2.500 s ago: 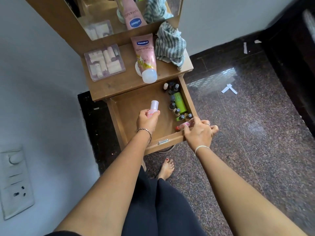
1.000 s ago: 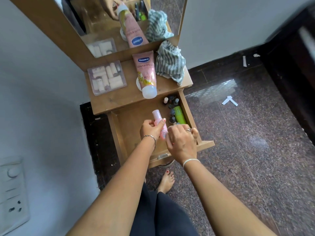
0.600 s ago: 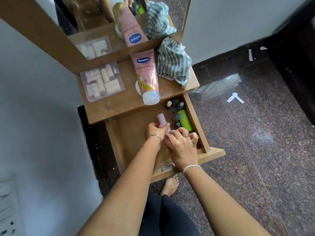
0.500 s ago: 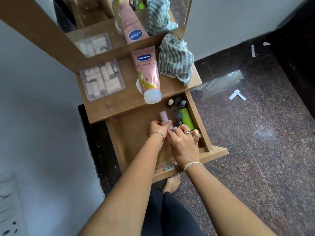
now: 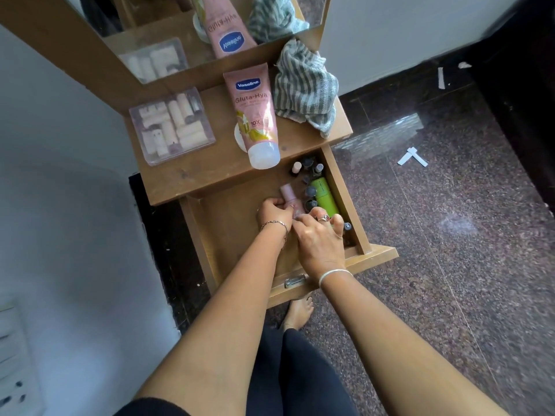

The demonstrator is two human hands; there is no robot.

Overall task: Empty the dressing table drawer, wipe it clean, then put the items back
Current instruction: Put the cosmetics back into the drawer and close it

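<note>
- While the person stands over the open drawer point(image 5: 379, 257), both hands are down inside it, close together.
- Nearest is the right hand point(image 5: 322, 242). Its fingers curl down over the right side of the drawer. I cannot tell if its grip has anything in it, because the hand hides what is under it.
- Just past it, to the left, is the left hand point(image 5: 274, 210). Its grip is clamped on the low part of a pink bottle point(image 5: 289, 199).
- That pink bottle stands almost straight up, with its cap end pointing up and away from the person. The right fingertips seem to touch its bottom end.
- Just to the right of it stands a row of small bottles point(image 5: 310, 192), then a green bottle point(image 5: 324, 197) by the drawer's right wall.
- I think the next move turns on this: the pink bottle is so close to the row that it should go straight up or straight down, or it may knock them over.
- Farther off, on the surface point(image 5: 192, 175), lie a clear box point(image 5: 171, 126), a lotion tube point(image 5: 255, 115) and a striped cloth point(image 5: 303, 91).
</note>
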